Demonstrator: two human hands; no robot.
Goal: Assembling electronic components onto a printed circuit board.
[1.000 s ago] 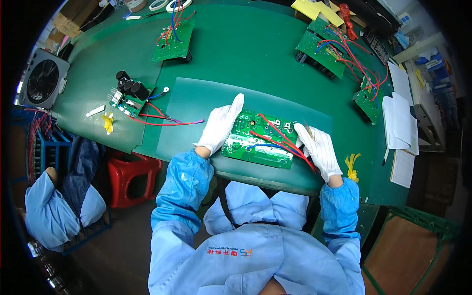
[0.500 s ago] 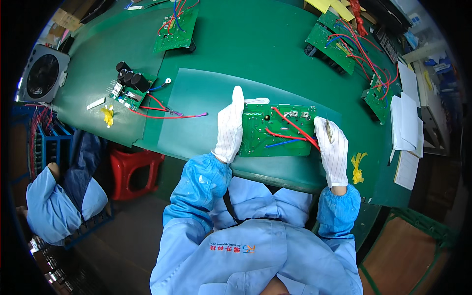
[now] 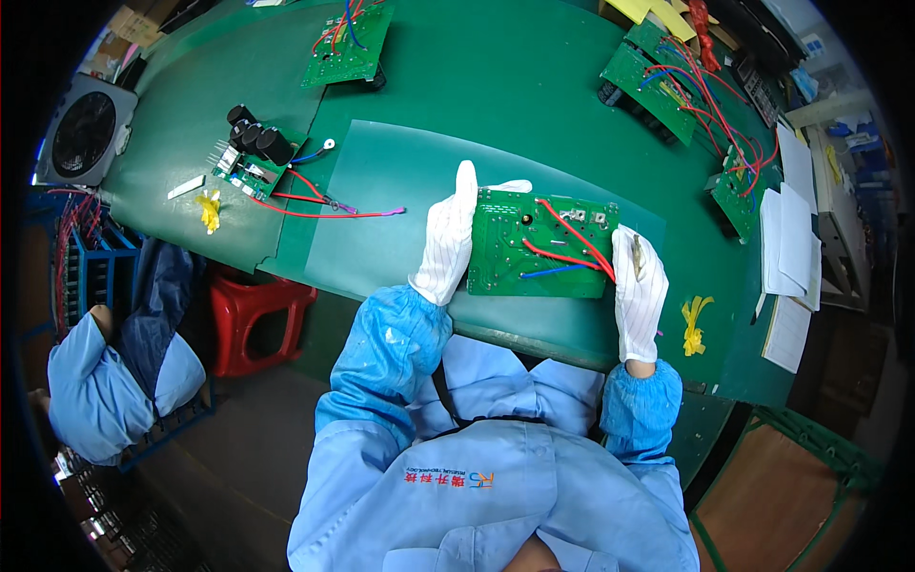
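Observation:
A green circuit board [image 3: 505, 253] with red and blue wires is held up in front of me, solder side in view. Round its left edge closes my white-gloved left hand [image 3: 448, 238], thumb pointing up along the edge and fingers partly behind the board. My right hand [image 3: 640, 291], gloved too, grips the right edge where the wires run out. A small brownish metal tool [image 3: 637, 253], its kind not clear, pokes out between the right fingers. What the fingers do behind the board is hidden.
Another board with black capacitors [image 3: 255, 153] lies at left, its wires trailing right. More wired boards sit at the back [image 3: 345, 48] and right [image 3: 653, 86]. Yellow ties [image 3: 696, 324] and papers [image 3: 786, 248] lie at right. Beyond the left edge are a red stool [image 3: 253, 324] and another person's sleeve [image 3: 114, 381].
The board has shifted slightly to the right in the picture, still between both hands. My right hand has turned a little and its wrist has moved left.

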